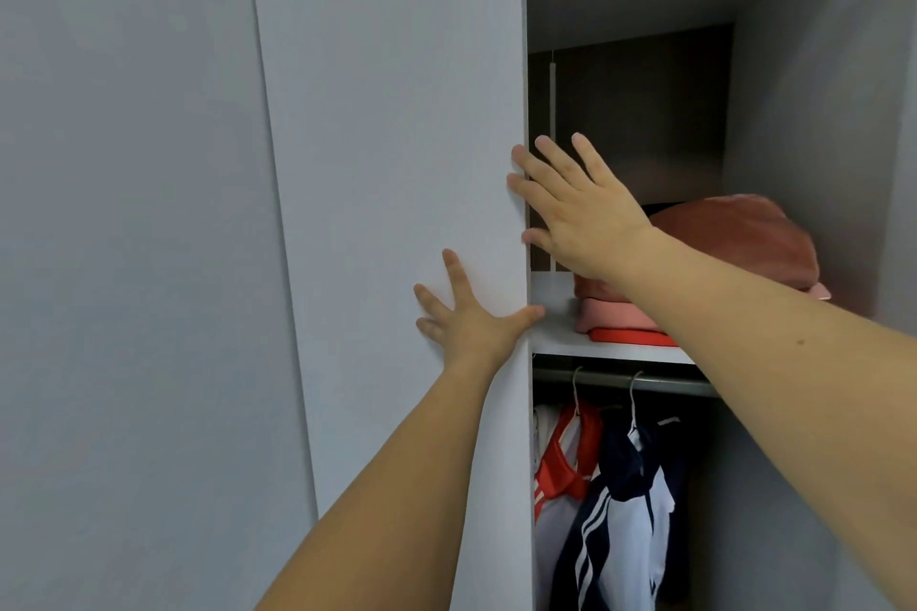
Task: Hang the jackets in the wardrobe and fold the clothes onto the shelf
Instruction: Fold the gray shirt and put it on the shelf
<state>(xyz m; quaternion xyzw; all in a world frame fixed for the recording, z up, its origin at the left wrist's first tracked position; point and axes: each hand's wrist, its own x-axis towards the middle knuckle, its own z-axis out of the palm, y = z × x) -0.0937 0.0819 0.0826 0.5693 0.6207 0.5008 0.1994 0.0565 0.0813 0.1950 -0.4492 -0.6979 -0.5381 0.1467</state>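
Head view of an open wardrobe with both hands at the edge of its door. The left hand (464, 320) lies flat on the outer face of the wardrobe door (397, 164), fingers spread and straight, thumb reaching the door's right edge — its grip is open and holds nothing. The right hand (570, 208) reaches across from the right, fingers extended, the fingertips (518, 154) touching the same edge higher up; its grip is likewise open and holds nothing.

Behind the right forearm, the white shelf (556, 337) carries a stack of folded clothes (734, 243): a dusty-pink piece on top, a lighter pink one (615, 318) beneath it, and a red one (630, 336) at the bottom, touching the shelf board. The stack sits toward the right of the shelf, near the wardrobe's side wall.

Below the shelf runs a metal rail (660, 385). Two jackets hang from it on hangers — a red-and-white jacket (563, 471) on the left, and just beside it a navy-and-white jacket (620, 511) with white stripes on the sleeve. The two garments touch. A further white garment at the far left of the rail is mostly hidden by the door.
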